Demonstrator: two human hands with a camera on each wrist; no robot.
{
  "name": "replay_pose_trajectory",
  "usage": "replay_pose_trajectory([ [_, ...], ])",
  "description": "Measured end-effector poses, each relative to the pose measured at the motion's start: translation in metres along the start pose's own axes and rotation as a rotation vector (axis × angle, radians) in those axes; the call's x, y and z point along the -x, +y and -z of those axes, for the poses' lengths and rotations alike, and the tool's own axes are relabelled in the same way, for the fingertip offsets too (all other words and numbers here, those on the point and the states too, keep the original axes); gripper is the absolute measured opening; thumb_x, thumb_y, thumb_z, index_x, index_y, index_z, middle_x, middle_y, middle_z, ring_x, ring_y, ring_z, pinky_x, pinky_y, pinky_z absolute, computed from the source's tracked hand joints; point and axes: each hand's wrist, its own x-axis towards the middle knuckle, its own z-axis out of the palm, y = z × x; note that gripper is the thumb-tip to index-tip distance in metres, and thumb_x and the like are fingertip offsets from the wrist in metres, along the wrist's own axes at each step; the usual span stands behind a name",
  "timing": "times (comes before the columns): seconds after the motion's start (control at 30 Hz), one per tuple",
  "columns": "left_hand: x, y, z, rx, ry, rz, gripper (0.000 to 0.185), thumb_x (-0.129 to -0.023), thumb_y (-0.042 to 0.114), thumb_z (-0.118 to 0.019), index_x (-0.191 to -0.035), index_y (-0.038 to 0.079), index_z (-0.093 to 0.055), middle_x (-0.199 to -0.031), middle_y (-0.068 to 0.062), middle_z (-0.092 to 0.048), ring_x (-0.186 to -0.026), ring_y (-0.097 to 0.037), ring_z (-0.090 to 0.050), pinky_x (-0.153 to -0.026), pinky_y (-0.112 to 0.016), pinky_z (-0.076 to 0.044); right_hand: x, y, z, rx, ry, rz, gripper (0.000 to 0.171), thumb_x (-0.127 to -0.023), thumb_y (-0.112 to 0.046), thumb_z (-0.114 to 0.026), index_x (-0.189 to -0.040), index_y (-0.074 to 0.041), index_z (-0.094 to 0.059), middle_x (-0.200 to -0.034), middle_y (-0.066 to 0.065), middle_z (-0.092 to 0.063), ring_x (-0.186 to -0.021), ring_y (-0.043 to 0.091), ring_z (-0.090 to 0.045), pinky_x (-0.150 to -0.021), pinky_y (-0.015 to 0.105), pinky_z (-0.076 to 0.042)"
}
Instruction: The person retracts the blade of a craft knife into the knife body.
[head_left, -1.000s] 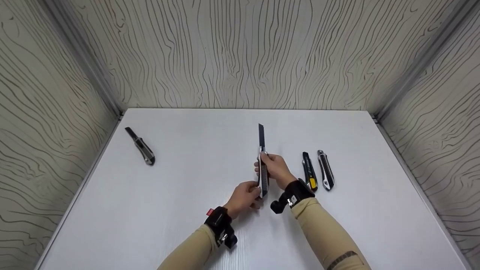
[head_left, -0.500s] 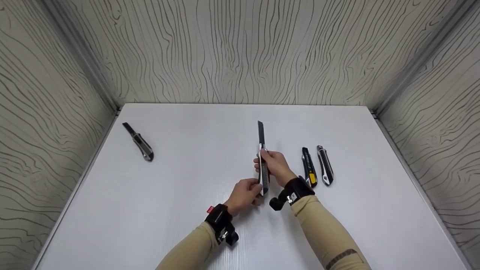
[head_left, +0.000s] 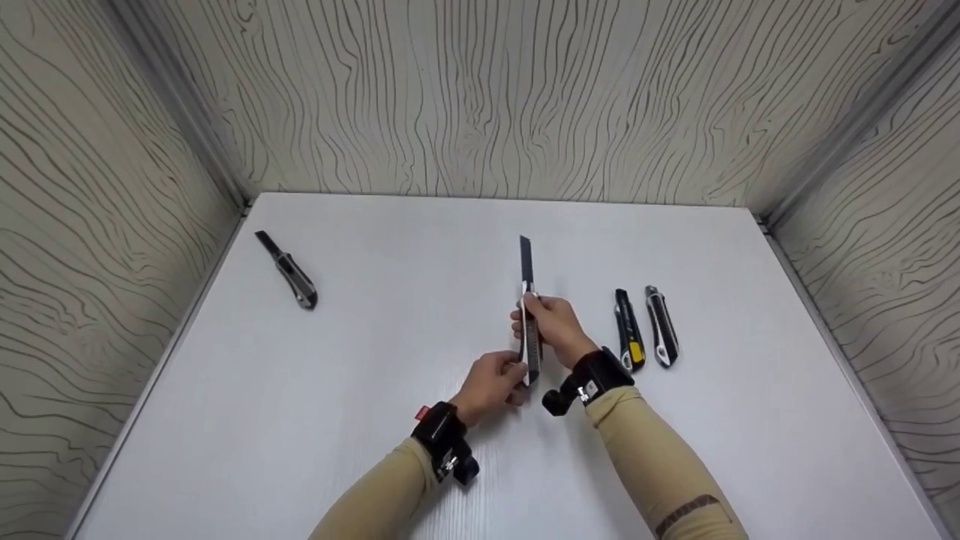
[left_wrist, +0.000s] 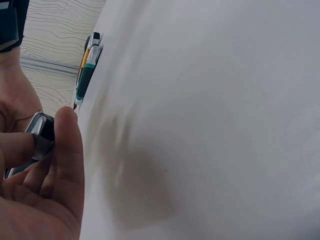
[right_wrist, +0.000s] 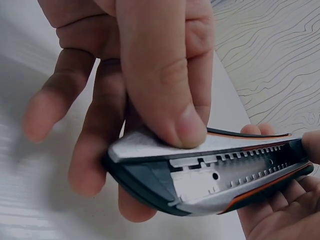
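Note:
Both hands hold one utility knife [head_left: 529, 341] over the middle of the white table, its long dark blade [head_left: 526, 259] extended toward the back wall. My right hand [head_left: 556, 324] grips the front of the handle, with the thumb on top near the blade end. At the butt end, my left hand [head_left: 491, 384] pinches the handle between thumb and fingers. The right wrist view shows the toothed slot of the handle [right_wrist: 240, 172], the left thumb [right_wrist: 187, 127] on its side and the right thumb [right_wrist: 311, 145] at its far end. The butt [left_wrist: 42, 127] shows in the left wrist view.
Right of the hands lie a black-and-yellow utility knife [head_left: 628, 330] and a silver-and-black one [head_left: 662, 326], side by side. Another knife [head_left: 298, 281], blade out, lies at the far left. Wood-patterned walls [head_left: 480, 97] enclose the table [head_left: 375, 337] at the back and sides.
The head view has tilted down and shifted slightly, so the table sits higher in the picture. Both hands keep their grip on the knife, and the blade looks equally long.

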Motion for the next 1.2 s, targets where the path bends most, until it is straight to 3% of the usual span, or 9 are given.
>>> replay_pose_trajectory([
  [0.37,-0.0001,0.0016,0.0029,-0.015,-0.003,-0.007,0.022,-0.099,0.011,-0.052,-0.112,-0.003,-0.062,-0.083,-0.011,-0.069,-0.063,-0.012,-0.062,-0.056,-0.022,-0.054,0.0016,-0.0040,-0.0026,-0.007,-0.007,0.016,0.042,-0.104,-0.031,-0.046,-0.120,0.006,-0.056,-0.091,0.005,-0.068,-0.078,0.012,-0.069,-0.077,0.028,-0.060],
  [0.87,0.0029,0.0036,0.0044,-0.013,0.007,-0.007,0.025,-0.099,0.013,-0.053,-0.115,-0.004,-0.062,-0.097,-0.026,-0.071,-0.067,-0.018,-0.067,-0.059,-0.029,-0.059,0.0018,-0.0041,-0.0049,-0.023,-0.007,0.022,0.040,-0.104,-0.027,-0.046,-0.121,0.009,-0.054,-0.089,0.005,-0.067,-0.077,0.011,-0.068,-0.078,0.028,-0.060],
  [1.2,-0.0016,0.0000,0.0001,-0.007,0.006,-0.028,0.025,-0.099,0.010,-0.052,-0.114,-0.007,-0.062,-0.093,-0.028,-0.070,-0.064,-0.014,-0.062,-0.056,-0.026,-0.057,0.0011,-0.0006,-0.0011,-0.041,-0.001,0.020,0.035,-0.104,-0.024,-0.047,-0.120,0.005,-0.055,-0.094,0.006,-0.066,-0.081,0.012,-0.067,-0.081,0.029,-0.059],
])
